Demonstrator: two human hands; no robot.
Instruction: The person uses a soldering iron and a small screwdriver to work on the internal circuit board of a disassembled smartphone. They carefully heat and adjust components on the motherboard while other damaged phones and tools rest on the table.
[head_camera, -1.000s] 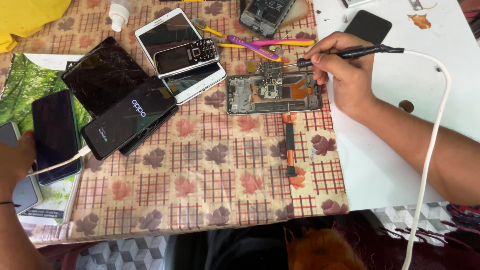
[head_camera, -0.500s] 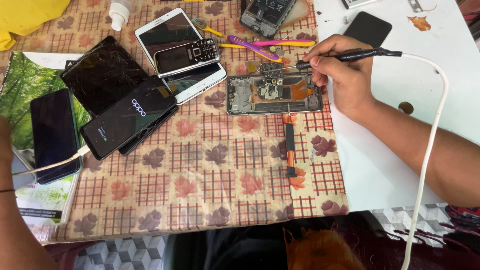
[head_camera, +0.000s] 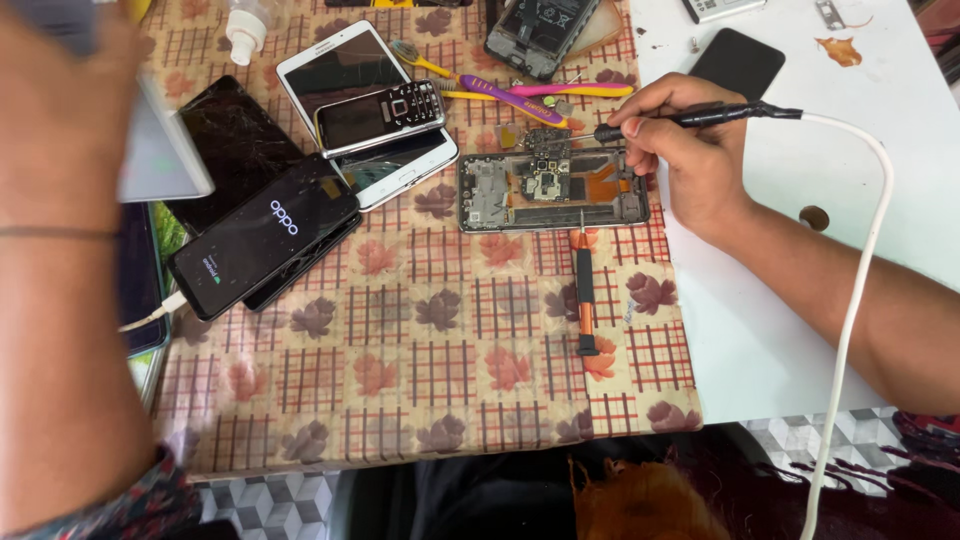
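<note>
Our left hand (head_camera: 70, 110) looms blurred and cut off at the frame's top corner, well left of the opened phone (head_camera: 552, 190), fingers unreadable against a pale slab (head_camera: 165, 160); our right hand (head_camera: 690, 150) pinches the black soldering pen (head_camera: 690, 118), its tip just above that phone's circuit board; an orange-black screwdriver (head_camera: 584, 290) lies just below it.

right hand (head_camera: 690, 150) gripping soldering iron (head_camera: 700, 118), opened phone (head_camera: 550, 188)
</note>
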